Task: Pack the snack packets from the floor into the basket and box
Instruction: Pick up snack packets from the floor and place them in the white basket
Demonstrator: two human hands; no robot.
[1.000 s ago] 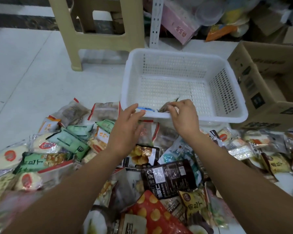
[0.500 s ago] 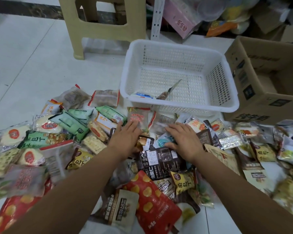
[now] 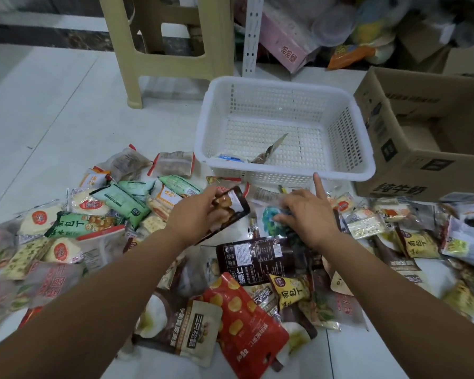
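left hand (image 3: 195, 218), dark packet (image 3: 231, 207) angled toward basket (image 3: 285, 174)

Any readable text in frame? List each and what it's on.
"面包丁": green packet
"面包丁": yellow packet
"纯牛奶": cardboard box
Back label of dark packet: too small to read.
Black packet in left hand: blurred.
Everything else: blurred.
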